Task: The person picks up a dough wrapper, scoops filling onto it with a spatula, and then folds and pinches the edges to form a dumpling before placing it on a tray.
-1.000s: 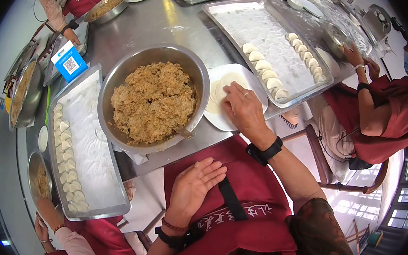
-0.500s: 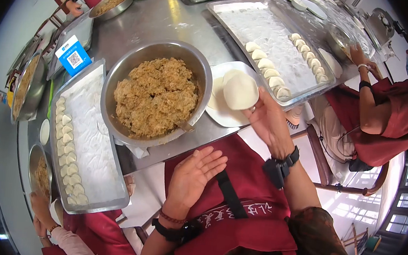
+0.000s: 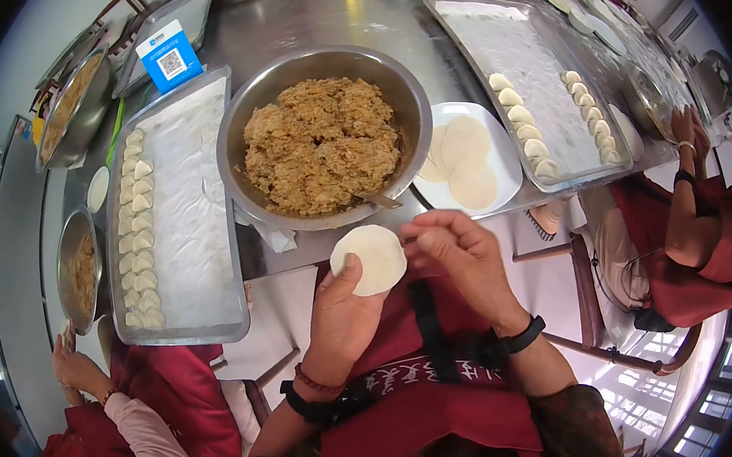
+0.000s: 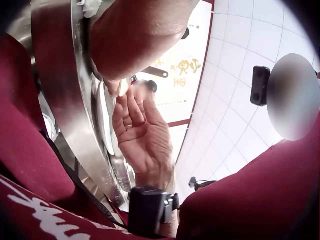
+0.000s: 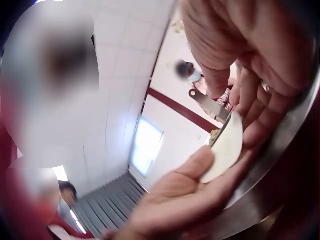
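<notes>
In the head view my left hand (image 3: 346,318) holds a round white dumpling wrapper (image 3: 376,260), thumb lying over its near edge. The right wrist view shows the same wrapper (image 5: 227,150) resting along the left fingers under the thumb. My right hand (image 3: 468,259) is just right of the wrapper, fingers loosely bent and nothing in them. Ahead, a big steel bowl (image 3: 232,143) is heaped with brown minced filling (image 3: 321,142), a flat metal handle (image 3: 383,200) sticking out at its near side. Several more wrappers (image 3: 473,184) lie on a white plate (image 3: 505,181) beside the bowl.
Floured trays with rows of folded dumplings stand left (image 3: 198,257) and right (image 3: 520,55). A blue QR-code card (image 3: 169,56) stands behind the left tray. Other people in red aprons work around the steel table (image 3: 358,15); a chair (image 3: 587,291) is at the right.
My right hand went from the plate to my left hand with a wrapper and let it go. The left hand, empty before, now holds it, thumb folded over. The head view has shifted left.
</notes>
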A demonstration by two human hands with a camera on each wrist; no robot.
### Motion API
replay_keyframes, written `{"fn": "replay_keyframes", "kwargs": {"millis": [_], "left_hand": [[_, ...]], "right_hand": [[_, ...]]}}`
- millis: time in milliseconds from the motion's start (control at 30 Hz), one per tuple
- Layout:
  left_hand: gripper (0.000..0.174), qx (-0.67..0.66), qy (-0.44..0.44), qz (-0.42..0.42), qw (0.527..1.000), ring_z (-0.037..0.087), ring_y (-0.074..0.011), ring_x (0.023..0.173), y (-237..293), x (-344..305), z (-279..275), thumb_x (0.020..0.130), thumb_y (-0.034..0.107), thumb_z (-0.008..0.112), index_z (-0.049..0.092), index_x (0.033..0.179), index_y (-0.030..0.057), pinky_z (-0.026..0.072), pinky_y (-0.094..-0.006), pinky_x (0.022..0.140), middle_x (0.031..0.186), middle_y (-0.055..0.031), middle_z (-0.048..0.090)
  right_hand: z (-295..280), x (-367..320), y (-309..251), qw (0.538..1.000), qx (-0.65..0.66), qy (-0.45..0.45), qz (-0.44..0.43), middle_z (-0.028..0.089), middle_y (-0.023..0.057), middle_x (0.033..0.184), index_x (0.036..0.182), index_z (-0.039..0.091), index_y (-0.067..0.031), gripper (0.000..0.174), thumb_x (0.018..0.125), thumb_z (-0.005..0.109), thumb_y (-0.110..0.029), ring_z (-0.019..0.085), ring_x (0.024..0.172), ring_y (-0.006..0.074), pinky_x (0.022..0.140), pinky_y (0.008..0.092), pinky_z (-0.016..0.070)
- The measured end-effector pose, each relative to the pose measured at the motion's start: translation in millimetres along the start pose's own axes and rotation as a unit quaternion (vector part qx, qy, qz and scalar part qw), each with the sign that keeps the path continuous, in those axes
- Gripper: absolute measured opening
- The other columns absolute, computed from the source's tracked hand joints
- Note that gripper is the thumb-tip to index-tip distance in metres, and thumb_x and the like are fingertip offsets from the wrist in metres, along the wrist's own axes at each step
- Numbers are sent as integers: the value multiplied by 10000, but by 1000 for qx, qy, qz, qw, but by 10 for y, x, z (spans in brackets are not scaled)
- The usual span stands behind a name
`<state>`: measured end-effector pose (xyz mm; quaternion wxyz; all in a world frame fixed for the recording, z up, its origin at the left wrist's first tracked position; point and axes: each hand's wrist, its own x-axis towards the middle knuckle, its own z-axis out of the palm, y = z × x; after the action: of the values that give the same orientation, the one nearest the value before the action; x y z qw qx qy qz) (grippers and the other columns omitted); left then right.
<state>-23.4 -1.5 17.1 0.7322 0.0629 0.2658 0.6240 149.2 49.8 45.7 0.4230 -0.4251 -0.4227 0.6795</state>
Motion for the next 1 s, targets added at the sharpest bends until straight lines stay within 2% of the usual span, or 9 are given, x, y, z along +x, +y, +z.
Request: {"fn": "replay_keyframes", "kwargs": {"millis": [100,133,233,333,433,533,733,867,1000], "left_hand": [[449,-20,17,5,1000,438,-403,1346,117,-87,-11,996,170,553,420,1377,-28,343,-531,1155,1397,-194,506],[443,-27,23,4,999,439,-415,1343,149,-120,-9,996,164,552,424,1370,-34,349,-542,1151,1389,-198,512],[393,-34,46,5,998,470,-437,1311,225,-167,-21,1002,137,533,452,1340,-45,355,-574,1139,1343,-223,542],[350,-40,52,-4,998,506,-444,1272,282,-200,-36,1004,115,517,480,1304,-61,365,-588,1128,1294,-244,569],[336,-31,60,-15,998,528,-447,1244,315,-210,-54,1005,110,506,492,1287,-72,373,-596,1120,1267,-258,579],[338,-29,60,-15,998,540,-444,1229,340,-215,-70,1001,109,505,495,1278,-84,382,-597,1113,1254,-261,585],[343,-25,65,-11,997,548,-438,1222,421,-220,-94,982,88,499,493,1272,-96,389,-599,1105,1247,-258,590],[348,-23,70,-23,997,549,-436,1221,407,-210,-104,981,96,500,494,1272,-94,384,-603,1107,1247,-256,591],[353,-34,79,-25,996,539,-463,1220,418,-218,-83,989,86,468,460,1276,-119,399,-597,1100,1251,-276,570]], "right_hand": [[-69,124,-15,971,-209,45,-104,722,57,964,1201,603,-22,298,942,668,-153,653,846,71,703,235,539],[-40,165,-51,950,-265,59,-154,709,54,830,1146,640,-49,294,892,724,-171,643,728,90,620,253,513],[101,311,-210,855,-436,47,-277,673,60,797,1073,683,-89,271,837,759,-198,633,704,170,621,305,507],[208,508,-250,774,-472,37,-420,646,49,784,969,718,-107,214,801,771,-228,614,734,243,644,354,504],[230,623,-315,757,-502,-27,-418,657,44,817,913,725,-101,167,805,762,-223,621,810,253,676,365,507],[235,706,-372,754,-504,-59,-417,655,62,793,854,721,-73,145,826,749,-213,618,761,280,662,371,510],[149,826,-777,866,-358,-3,-349,735,61,892,972,737,-21,193,934,672,-198,675,789,145,708,285,525],[194,1193,-827,869,-336,45,-361,743,55,902,1053,732,-15,245,958,649,-225,607,730,56,657,234,501],[198,1549,-790,846,-396,59,-351,720,94,798,1059,731,-32,272,960,634,-265,600,629,97,612,257,491]]}}
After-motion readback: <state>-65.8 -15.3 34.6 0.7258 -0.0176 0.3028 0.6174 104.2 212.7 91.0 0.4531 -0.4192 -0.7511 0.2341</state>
